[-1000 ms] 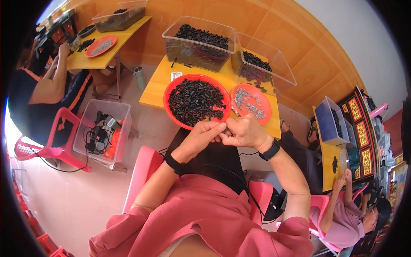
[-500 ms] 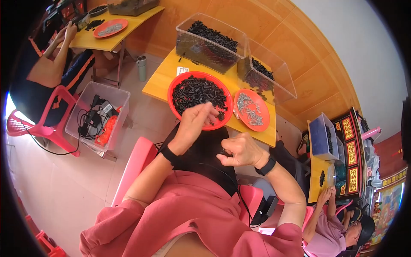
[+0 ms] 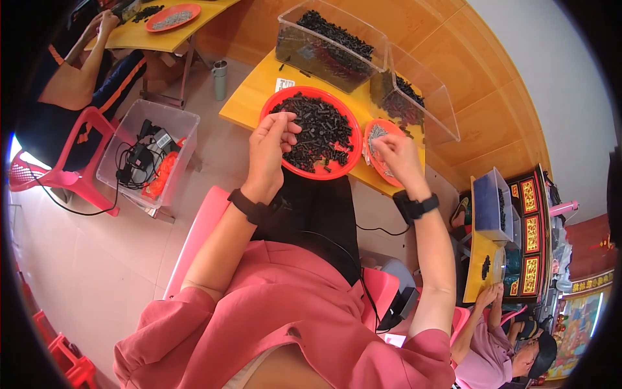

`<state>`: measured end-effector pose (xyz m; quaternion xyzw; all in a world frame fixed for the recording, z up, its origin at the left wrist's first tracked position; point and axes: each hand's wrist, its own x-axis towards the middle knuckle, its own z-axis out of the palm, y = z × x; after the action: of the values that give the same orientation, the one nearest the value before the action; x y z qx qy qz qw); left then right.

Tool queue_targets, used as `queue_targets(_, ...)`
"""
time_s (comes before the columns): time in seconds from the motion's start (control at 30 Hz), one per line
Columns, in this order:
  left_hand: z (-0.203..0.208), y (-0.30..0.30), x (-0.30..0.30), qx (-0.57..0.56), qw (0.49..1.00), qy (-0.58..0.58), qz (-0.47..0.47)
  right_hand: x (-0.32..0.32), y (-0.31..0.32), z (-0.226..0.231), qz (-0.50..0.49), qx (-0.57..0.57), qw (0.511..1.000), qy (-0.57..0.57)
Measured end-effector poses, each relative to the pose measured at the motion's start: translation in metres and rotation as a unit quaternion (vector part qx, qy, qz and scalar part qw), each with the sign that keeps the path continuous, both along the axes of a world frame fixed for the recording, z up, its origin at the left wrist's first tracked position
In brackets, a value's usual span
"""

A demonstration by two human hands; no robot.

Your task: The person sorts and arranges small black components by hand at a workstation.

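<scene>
My left hand [image 3: 271, 144] is closed, fingers curled together, above the left edge of a red basin [image 3: 358, 144]. Whatever those fingers hold, if anything, is hidden. Short black plastic pieces [image 3: 319, 129] are heaped in the basin. Over an orange-red plate [image 3: 381, 180] at the basin's right, my right hand [image 3: 402, 159] is closed with thumb and fingertips pinched. Small silvery metal pins [image 3: 376, 133] lie on that plate, partly covered by this hand. I cannot make out anything in the pinch.
Clear plastic bins [image 3: 330, 55] of black pieces stand at the back of the yellow table [image 3: 241, 104]. On the floor at left are a flask [image 3: 219, 81] and a plastic box [image 3: 155, 146] with cables. Co-workers sit at tables to the left and right.
My right hand has moved forward and right from above my lap to the plate of pins. My left hand has shifted left and forward across the basin's edge. The view has shifted slightly.
</scene>
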<state>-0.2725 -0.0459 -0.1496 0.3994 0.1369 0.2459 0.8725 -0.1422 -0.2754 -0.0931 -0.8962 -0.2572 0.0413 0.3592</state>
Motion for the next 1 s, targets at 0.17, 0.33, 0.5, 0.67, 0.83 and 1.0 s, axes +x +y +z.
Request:
queue_targets(0.17, -0.001, -0.006, -0.002, -0.026, 0.999, 0.005, -0.035, 0.018, 0.047, -0.017, -0.003, -0.066, 0.997, 0.033)
queue_targets(0.33, -0.001, -0.014, -0.001, -0.025, 0.998, 0.022, -0.047, 0.045, 0.075, -0.043, -0.005, -0.082, 0.995, -0.065)
queue_targets(0.5, -0.006, -0.015, 0.0, -0.024, 0.998, 0.021, -0.054, 0.054, 0.081, -0.058, 0.002, -0.106, 0.992, -0.061)
queue_targets(0.67, -0.012, -0.012, 0.003, -0.011, 0.995, 0.042, -0.084, 0.046, 0.076, -0.052, 0.001, -0.062, 0.998, -0.027)
queue_targets(0.83, 0.0, -0.022, -0.002, 0.075, 0.99, 0.032, -0.117, -0.016, 0.071, 0.004, 0.077, 0.101, 0.964, 0.234)
queue_targets(1.0, -0.003, -0.027, -0.003, 0.142, 0.979, -0.02, -0.147, -0.039, 0.063, 0.018, 0.119, 0.118, 0.932, 0.322)
